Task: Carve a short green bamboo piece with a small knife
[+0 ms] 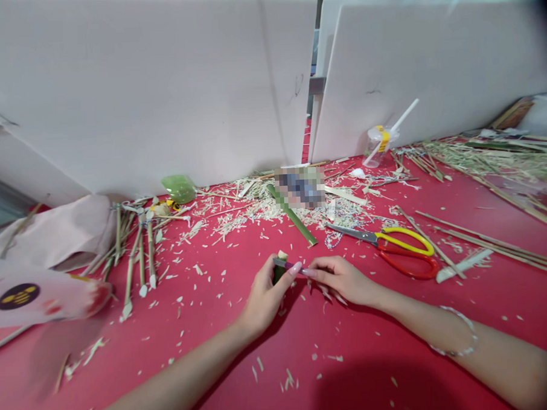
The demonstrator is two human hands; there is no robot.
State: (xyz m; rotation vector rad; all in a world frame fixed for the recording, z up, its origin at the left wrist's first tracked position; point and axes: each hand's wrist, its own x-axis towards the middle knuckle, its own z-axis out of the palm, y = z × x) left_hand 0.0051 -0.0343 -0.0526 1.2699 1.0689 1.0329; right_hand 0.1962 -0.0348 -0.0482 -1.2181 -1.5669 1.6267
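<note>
Fingers: left hand (264,290) clamped on one green piece (279,273); right hand (344,279) unclear; one scissors (377,238) near.

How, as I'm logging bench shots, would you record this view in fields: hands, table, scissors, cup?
Left hand: holds a short green piece with a pale end
Right hand: fingers meet near a slim dark item crossing the green piece; its grip is unclear
Table: red, strewn with pale shavings
Scissors: lying on the table, yellow and red handles
Cup: clear, with a white straw, near a white board
Pixelated patch: contents cannot be told
</note>
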